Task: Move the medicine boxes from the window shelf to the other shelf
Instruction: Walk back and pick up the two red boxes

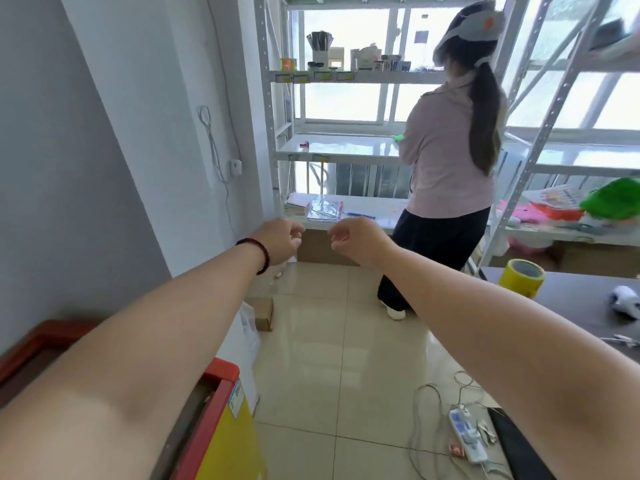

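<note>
Head view: left hand (278,241) and right hand (356,239) are both raised in mid-air, close together but not touching. Fingers (297,237) of the left hand are loosely curled, tips apart, holding nothing. Fingers (337,237) of the right hand are likewise curled and slack, holding nothing. A dark bead bracelet (262,253) sits on the left wrist. Both forearms are bare.

Beyond the hands stands the window shelf (346,77), a white metal rack set against the window. Its upper level carries the medicine boxes (379,60), grouped near the middle, with a cup of pens (320,46) to their left and a small yellow item at the far left. The middle level is nearly bare. The lowest level holds booklets (298,204) and a clear packet (325,211).

A person (450,150) in a pink top stands with back turned at the rack, right of the boxes, hiding part of it.

At right, a second shelf (554,233) holds a green bag (614,200) and coloured packets. A yellow tape roll (524,277) stands on a dark table (571,306). A power strip (465,434) lies on the tiled floor.
</note>
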